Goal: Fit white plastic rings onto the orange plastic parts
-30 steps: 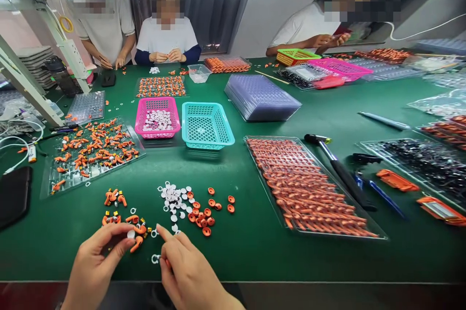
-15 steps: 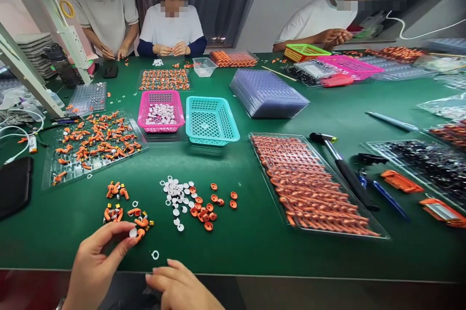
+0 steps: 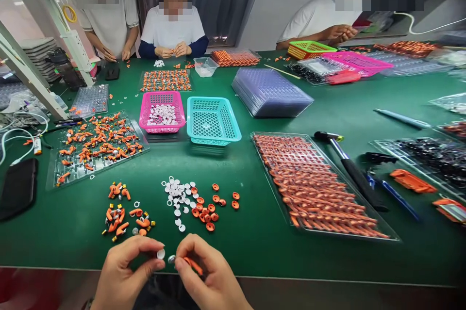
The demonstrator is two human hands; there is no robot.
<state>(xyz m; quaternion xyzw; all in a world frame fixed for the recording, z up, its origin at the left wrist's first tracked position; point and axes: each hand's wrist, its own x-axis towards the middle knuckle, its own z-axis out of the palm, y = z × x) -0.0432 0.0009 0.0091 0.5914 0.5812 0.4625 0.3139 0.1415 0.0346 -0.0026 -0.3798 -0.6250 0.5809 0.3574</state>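
Near the table's front edge, my left hand [image 3: 133,269] pinches a small white disc [image 3: 160,254] between thumb and fingertips. Just to its right, my right hand [image 3: 206,271] grips an orange earbud-like part [image 3: 194,266] with a silvery round end pointing at the disc; the two pieces are apart. Beyond my left hand lie several loose orange parts [image 3: 117,218] with yellow tips. A pile of white discs [image 3: 177,193] and several orange caps [image 3: 210,226] lie behind my hands.
A pink basket [image 3: 162,129] with white pieces stands beside a turquoise basket [image 3: 214,141]. Trays of orange parts [image 3: 316,184] lie left and right, with a hammer [image 3: 357,174] at the right. Stacked clear trays [image 3: 271,94] stand farther back. Three people sit across the table.
My left hand has moved right with the white disc. My right hand has risen beside it and now holds an orange part. The view has shifted slightly.
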